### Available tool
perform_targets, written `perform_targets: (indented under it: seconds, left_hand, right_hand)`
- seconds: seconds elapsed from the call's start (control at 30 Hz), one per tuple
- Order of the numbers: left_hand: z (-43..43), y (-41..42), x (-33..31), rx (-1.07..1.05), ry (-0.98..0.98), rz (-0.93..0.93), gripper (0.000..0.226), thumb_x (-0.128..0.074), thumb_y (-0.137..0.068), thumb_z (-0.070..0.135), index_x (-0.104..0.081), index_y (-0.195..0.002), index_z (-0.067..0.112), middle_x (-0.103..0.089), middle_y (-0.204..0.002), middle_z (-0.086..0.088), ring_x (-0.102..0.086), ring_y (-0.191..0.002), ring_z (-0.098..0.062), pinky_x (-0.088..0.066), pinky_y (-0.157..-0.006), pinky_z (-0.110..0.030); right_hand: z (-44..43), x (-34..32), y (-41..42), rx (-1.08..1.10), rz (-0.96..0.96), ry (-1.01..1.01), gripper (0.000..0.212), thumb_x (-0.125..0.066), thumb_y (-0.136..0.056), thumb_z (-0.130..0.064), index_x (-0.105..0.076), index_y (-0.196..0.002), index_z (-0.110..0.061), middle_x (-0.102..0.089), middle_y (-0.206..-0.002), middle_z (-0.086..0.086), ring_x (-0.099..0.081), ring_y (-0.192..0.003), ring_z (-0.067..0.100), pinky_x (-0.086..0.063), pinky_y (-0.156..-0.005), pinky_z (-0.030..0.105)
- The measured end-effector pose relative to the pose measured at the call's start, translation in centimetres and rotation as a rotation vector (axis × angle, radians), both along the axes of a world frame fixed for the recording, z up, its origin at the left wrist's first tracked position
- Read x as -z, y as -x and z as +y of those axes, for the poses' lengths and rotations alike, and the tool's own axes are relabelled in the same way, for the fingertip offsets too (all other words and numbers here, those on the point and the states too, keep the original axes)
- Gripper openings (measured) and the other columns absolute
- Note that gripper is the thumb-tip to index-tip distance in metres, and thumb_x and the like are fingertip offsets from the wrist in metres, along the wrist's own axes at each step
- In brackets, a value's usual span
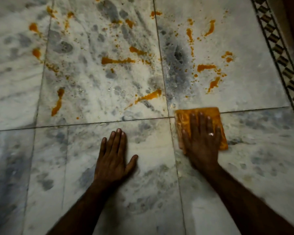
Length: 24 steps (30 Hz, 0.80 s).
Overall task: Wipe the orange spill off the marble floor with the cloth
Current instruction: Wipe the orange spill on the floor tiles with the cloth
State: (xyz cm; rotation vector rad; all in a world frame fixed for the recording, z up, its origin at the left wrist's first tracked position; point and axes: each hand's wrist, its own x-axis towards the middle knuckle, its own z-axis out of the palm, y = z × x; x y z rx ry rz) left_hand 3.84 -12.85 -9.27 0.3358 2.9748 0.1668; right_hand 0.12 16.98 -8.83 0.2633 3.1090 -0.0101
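Observation:
Orange spill [117, 61] lies in streaks and specks across the white and grey marble floor [92, 92], from the far left tile to the right tile. A folded orange cloth [210, 114] lies flat on the floor just below the right-hand streaks, over a tile joint. My right hand [201, 139] presses flat on the cloth with fingers spread; a ring shows on one finger. My left hand [115, 155] rests flat on bare marble to the left of the cloth, fingers together, holding nothing.
A dark patterned mosaic border [278, 48] runs diagonally along the right edge of the floor. Grout lines cross the tiles near both hands. A dark grey patch [178, 56] in the marble sits between the spill streaks.

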Motion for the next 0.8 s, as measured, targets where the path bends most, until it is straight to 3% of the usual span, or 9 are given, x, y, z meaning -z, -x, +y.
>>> perform_targets:
  seconds: [0.07, 0.17, 0.3, 0.37, 0.43, 0.53, 0.63, 0.7, 0.8]
  left_hand:
    - [-0.4, -0.1, -0.2, -0.026, 0.001, -0.009, 0.084, -0.034, -0.096, 0.058, -0.021, -0.157, 0.003, -0.015, -0.167, -0.014, -0.011, -0.155, -0.028, -0.01, -0.125, -0.05]
    - [-0.6, 0.2, -0.1, -0.063, -0.026, -0.003, 0.081, -0.036, -0.096, 0.055, -0.022, -0.157, 0.003, -0.017, -0.166, -0.014, -0.012, -0.155, -0.028, -0.011, -0.125, -0.051]
    - [-1.0, 0.0, 0.6, -0.089, -0.053, 0.057, 0.078, -0.036, -0.096, 0.052, -0.027, -0.155, 0.002, -0.02, -0.165, -0.017, -0.017, -0.154, -0.03, -0.011, -0.124, -0.052]
    - [-0.8, -0.4, 0.9, -0.091, -0.059, 0.043, 0.081, -0.032, -0.095, 0.054, -0.021, -0.157, 0.003, -0.016, -0.166, -0.017, -0.013, -0.154, -0.031, -0.008, -0.124, -0.051]
    - [-0.8, -0.4, 1.0, -0.104, -0.067, -0.004, 0.084, -0.028, -0.094, 0.058, -0.014, -0.159, 0.006, -0.01, -0.167, -0.015, -0.009, -0.155, -0.03, -0.007, -0.124, -0.051]
    - [-1.0, -0.1, 0.8, -0.119, -0.075, -0.029, 0.086, -0.029, -0.092, 0.058, -0.012, -0.159, 0.008, -0.009, -0.168, -0.014, -0.01, -0.154, -0.032, -0.007, -0.123, -0.052]
    - [-0.6, -0.2, 0.8, -0.115, -0.064, -0.039, 0.086, -0.032, -0.091, 0.057, -0.013, -0.159, 0.007, -0.01, -0.167, -0.015, -0.012, -0.154, -0.034, -0.007, -0.124, -0.052]
    - [-0.6, -0.2, 0.8, -0.118, -0.043, -0.036, 0.086, -0.031, -0.091, 0.057, -0.014, -0.159, 0.007, -0.011, -0.167, -0.015, -0.012, -0.154, -0.032, -0.009, -0.124, -0.052]
    - [-0.9, -0.1, 0.7, -0.124, -0.049, -0.031, 0.085, -0.028, -0.093, 0.059, -0.013, -0.159, 0.008, -0.009, -0.168, -0.013, -0.01, -0.155, -0.029, -0.009, -0.125, -0.051]
  right_hand:
    - [-1.8, -0.1, -4.5, 0.023, 0.011, -0.01, 0.064, -0.02, -0.103, -0.049, -0.022, -0.159, -0.018, -0.02, -0.166, 0.012, -0.023, -0.151, 0.036, -0.019, -0.118, 0.06]
    - [-6.9, -0.2, -8.7, -0.227, 0.01, 0.026, 0.064, -0.025, -0.102, -0.049, -0.027, -0.157, -0.016, -0.023, -0.164, 0.014, -0.023, -0.15, 0.039, -0.021, -0.116, 0.064]
    - [-10.0, -0.4, -1.6, -0.492, 0.088, 0.147, 0.062, -0.034, -0.101, -0.053, -0.036, -0.154, -0.022, -0.03, -0.162, 0.009, -0.026, -0.15, 0.033, -0.023, -0.116, 0.06]
    - [-7.6, -0.2, 1.7, -0.379, 0.086, 0.1, 0.063, -0.039, -0.1, -0.053, -0.036, -0.154, -0.022, -0.03, -0.162, 0.009, -0.024, -0.151, 0.032, -0.02, -0.118, 0.058]
    - [-3.1, 0.4, 2.0, -0.13, 0.067, 0.035, 0.065, -0.039, -0.098, -0.054, -0.034, -0.155, -0.023, -0.029, -0.163, 0.008, -0.024, -0.151, 0.032, -0.016, -0.12, 0.057]
    - [3.0, 0.5, -2.9, 0.219, 0.097, -0.047, 0.062, -0.033, -0.102, -0.052, -0.03, -0.157, -0.023, -0.029, -0.163, 0.009, -0.028, -0.15, 0.032, -0.02, -0.119, 0.056]
    - [2.3, 0.2, -10.3, 0.368, 0.079, -0.054, 0.062, -0.025, -0.104, -0.049, -0.024, -0.158, -0.019, -0.028, -0.163, 0.013, -0.029, -0.149, 0.036, -0.022, -0.117, 0.059]
    - [-1.7, -0.1, -12.4, 0.223, 0.031, 0.004, 0.065, -0.027, -0.102, -0.049, -0.024, -0.158, -0.017, -0.025, -0.164, 0.014, -0.024, -0.15, 0.037, -0.019, -0.118, 0.062]
    - [-3.9, -0.4, -9.0, -0.19, 0.043, 0.085, 0.067, -0.036, -0.099, -0.053, -0.027, -0.157, -0.021, -0.023, -0.165, 0.008, -0.019, -0.153, 0.032, -0.017, -0.119, 0.061]
